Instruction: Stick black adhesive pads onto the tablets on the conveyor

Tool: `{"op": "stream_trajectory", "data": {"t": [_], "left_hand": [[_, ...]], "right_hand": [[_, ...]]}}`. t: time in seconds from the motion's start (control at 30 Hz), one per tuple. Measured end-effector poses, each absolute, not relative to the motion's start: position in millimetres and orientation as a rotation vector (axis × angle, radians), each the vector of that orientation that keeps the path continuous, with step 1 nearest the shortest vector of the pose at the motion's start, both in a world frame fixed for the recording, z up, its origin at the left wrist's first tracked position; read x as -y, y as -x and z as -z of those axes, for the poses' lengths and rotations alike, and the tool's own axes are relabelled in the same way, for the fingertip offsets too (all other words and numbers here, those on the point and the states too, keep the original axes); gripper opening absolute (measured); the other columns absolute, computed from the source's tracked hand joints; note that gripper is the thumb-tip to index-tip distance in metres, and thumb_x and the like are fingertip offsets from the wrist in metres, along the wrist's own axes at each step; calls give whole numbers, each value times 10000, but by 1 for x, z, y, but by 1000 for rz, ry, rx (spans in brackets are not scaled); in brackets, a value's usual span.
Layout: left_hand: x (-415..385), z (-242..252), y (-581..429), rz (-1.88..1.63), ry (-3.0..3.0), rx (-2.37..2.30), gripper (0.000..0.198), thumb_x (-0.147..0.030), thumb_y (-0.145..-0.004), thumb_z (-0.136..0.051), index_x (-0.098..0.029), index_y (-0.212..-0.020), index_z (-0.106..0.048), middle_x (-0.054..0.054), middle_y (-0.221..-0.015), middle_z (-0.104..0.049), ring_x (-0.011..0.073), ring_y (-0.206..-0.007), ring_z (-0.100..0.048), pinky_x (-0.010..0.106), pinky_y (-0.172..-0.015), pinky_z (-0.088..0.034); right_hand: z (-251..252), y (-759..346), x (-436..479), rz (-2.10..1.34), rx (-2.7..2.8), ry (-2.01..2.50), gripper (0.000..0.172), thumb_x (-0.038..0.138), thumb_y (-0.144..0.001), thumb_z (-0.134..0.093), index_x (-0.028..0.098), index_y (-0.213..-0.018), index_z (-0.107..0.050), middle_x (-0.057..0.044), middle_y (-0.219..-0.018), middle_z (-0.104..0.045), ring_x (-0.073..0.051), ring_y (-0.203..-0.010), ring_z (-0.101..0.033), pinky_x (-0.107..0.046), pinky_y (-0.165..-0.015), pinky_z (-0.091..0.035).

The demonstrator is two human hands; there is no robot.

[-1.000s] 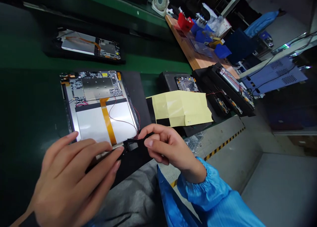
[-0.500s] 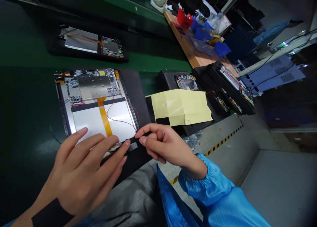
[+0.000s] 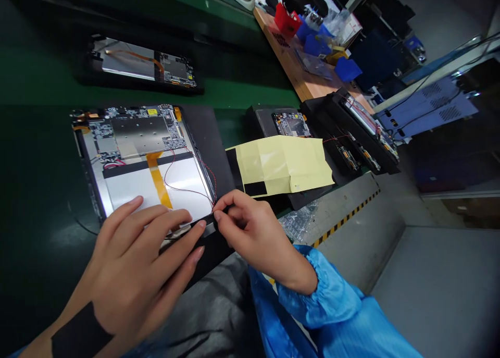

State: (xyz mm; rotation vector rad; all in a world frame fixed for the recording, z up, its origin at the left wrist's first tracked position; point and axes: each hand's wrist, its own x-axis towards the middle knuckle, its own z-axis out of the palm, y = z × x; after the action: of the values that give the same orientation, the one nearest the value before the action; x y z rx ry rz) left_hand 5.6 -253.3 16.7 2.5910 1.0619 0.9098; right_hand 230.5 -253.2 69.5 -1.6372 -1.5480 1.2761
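Observation:
An opened tablet [image 3: 136, 134] with a circuit board, a white battery and an orange ribbon lies on a black foam pad [image 3: 211, 139]. My left hand [image 3: 144, 254] rests with its fingers spread over the tablet's near edge, which it partly hides. At the tablet's near right corner, the thumb and index finger of my right hand [image 3: 250, 233] are pinched on the end of the thin red wires [image 3: 213, 183]. These wires loop from the board across the battery. A strip of black tape covers my left wrist.
Yellow paper [image 3: 287, 165] with black strips lies right of the pad, partly over another foam pad with a board. Another opened device [image 3: 133, 61] sits behind. More devices [image 3: 367, 123], a wooden table [image 3: 289, 66] with red and blue bins, and a fan are farther right.
The view has shifted slightly. My right thumb and index finger have closed together at the wire ends by the tablet's corner. My left hand stays spread over the near edge.

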Motion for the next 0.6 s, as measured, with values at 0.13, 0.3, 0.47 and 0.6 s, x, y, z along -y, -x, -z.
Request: {"op": "stream_trajectory", "data": {"t": [0.13, 0.3, 0.47, 0.6], "left_hand": [[244, -12, 1, -892, -2678, -976, 288, -206, -1021, -646, -279, -1289, -720, 111, -1262, -694, 348, -1193, -642, 699, -1228, -401], [237, -14, 1, -858, -2655, -998, 309, -251, -1044, -627, -322, -1324, -736, 101, -1332, -700, 374, -1259, -636, 755, -1260, -366], [225, -17, 3, -797, -2782, -876, 338, -184, -1058, -579, -314, -1326, -738, 92, -1497, -661, 403, -1459, -567, 720, -1283, -370], [213, -16, 14, -758, -2786, -747, 339, -228, -1072, -565, -381, -1312, -749, 32, -1654, -568, 405, -1585, -461, 707, -1303, -343]], "right_hand": [[-72, -229, 252, -1217, 1599, 1664, 117, 215, -996, -637, 237, -1095, -578, 133, -545, -469, -117, -505, -446, -246, -556, -321], [-69, -232, 261, -1045, 1723, 1605, 111, 274, -1071, -620, 213, -1110, -704, 53, -651, -654, -127, -556, -564, -253, -566, -392], [-62, -246, 283, -591, 2167, 1520, 417, 448, -1157, -561, 153, -1326, -802, -104, -876, -864, -177, -630, -731, -302, -561, -430], [-58, -262, 286, -443, 2337, 1480, 502, 501, -1177, -514, 143, -1431, -756, -74, -829, -866, -161, -569, -730, -299, -513, -398]]}}
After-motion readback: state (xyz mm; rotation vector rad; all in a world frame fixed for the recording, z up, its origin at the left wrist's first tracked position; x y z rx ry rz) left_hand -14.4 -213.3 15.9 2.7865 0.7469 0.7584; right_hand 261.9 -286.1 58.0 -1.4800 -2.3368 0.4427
